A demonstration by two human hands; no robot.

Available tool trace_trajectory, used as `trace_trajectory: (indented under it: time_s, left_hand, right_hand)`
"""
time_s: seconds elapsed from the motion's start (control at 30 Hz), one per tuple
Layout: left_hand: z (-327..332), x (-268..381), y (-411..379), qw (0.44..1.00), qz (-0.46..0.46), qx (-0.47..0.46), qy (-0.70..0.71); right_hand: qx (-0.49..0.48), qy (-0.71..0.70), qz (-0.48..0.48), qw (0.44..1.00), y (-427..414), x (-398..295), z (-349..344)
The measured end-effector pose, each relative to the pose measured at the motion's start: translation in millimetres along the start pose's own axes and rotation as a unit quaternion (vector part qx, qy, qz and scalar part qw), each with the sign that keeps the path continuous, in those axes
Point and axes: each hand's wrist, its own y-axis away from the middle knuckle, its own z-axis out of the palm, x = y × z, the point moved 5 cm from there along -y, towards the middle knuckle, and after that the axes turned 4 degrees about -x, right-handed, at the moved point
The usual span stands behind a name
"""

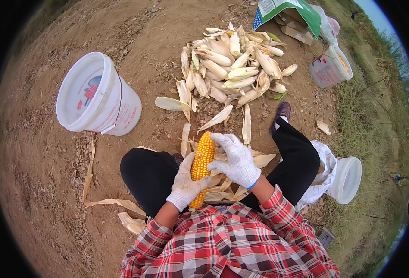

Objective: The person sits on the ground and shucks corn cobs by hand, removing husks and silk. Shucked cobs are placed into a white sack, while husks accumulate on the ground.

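A husked yellow ear of corn (203, 156) stands tilted before my lap, its kernels bare. My left hand (187, 186), in a white knit work glove, grips the lower half of the ear, with the thumb across its front. My right hand (237, 160), in a similar glove with a blue-edged cuff, is beside the upper half. Its thumb and fingers are apart, their tips at the ear's right edge; whether they press on it I cannot tell. Loose dry corn husks (221, 186) lie between my legs, partly hidden by the hands.
Ahead is a pile of unhusked corn ears (228, 66). A white plastic bucket (128, 111) stands at left, a bucket with yellow corn (324, 69) at far right. Near my right leg are another bucket (341, 187) and a white sack (312, 196). A green-and-white sheet (308, 14) covers cardboard (296, 34).
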Motion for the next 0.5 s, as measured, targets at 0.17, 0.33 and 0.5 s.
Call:
trace_trajectory:
  time_s: [0.17,0.33,0.5]
  left_hand:
    - [8,24,4,0.991,-0.040,0.007,-0.125]
    - [12,4,9,0.987,-0.026,0.028,-0.156]
    - [-6,-10,8,0.993,0.016,0.101,-0.057]
  right_hand:
    - [-0.102,0.117,-0.044,0.987,-3,-7,31]
    - [-0.088,0.044,-0.024,0.995,11,11,54]
    - [-0.396,0.016,0.084,0.914,57,60,68]
